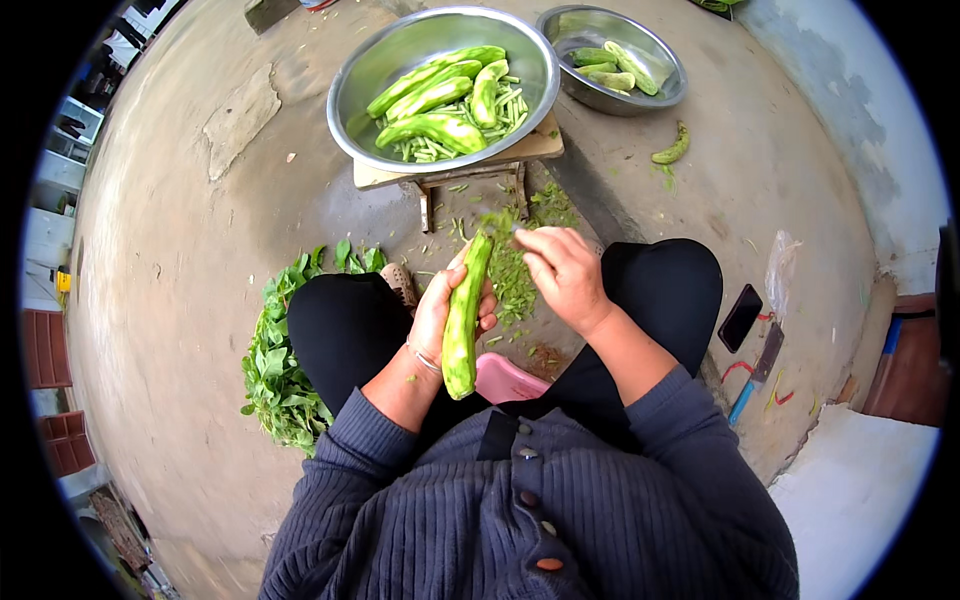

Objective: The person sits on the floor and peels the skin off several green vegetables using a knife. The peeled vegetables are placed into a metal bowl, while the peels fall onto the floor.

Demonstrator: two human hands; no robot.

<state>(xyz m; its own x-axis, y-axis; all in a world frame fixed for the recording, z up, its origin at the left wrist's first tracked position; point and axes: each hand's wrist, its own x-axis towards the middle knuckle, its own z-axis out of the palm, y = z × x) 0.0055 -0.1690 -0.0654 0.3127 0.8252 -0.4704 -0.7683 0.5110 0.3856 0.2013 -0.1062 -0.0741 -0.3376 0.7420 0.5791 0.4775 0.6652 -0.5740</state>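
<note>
My left hand (439,300) is wrapped around a long, pale green gourd (463,322), largely peeled and tilted with its far end up. In my right hand (566,277), close to the gourd's far end, is a small blurred tool (514,226), probably a peeler. Green peel hangs blurred at its tip. On the ground below lie many green peel scraps (514,277). Beyond my hands, a large steel basin (345,97) holds several peeled gourds (435,131) on top of cut green bean pieces (510,112).
A wooden stool (375,176) supports the basin. Behind it, a smaller steel basin (600,105) holds several gourds. One unpeeled gourd (671,144) lies on the concrete. Leafy greens (274,367) lie left; a phone (740,319) and a blue-handled knife (757,371) lie right. I sit over something pink (510,379).
</note>
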